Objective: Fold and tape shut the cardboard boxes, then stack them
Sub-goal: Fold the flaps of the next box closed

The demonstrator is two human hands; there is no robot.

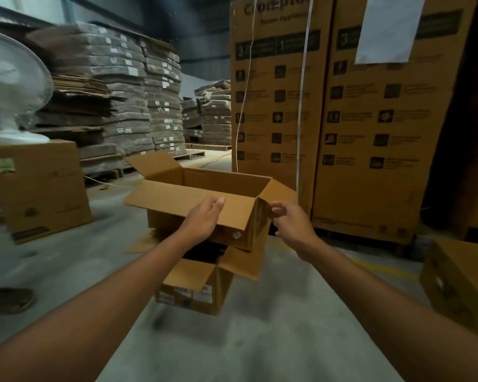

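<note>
Left hand (204,217) gripping near flap of open cardboard box (221,181), right hand (293,220) pinching its right corner, fingers curled

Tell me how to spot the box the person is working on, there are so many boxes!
Find the tall printed cartons on the right. Just in front of them, mid-picture, is the open box, with the left hand gripping its near side and the right hand at its right corner. Unlike the lower box beneath it, it has hands on it.
</note>
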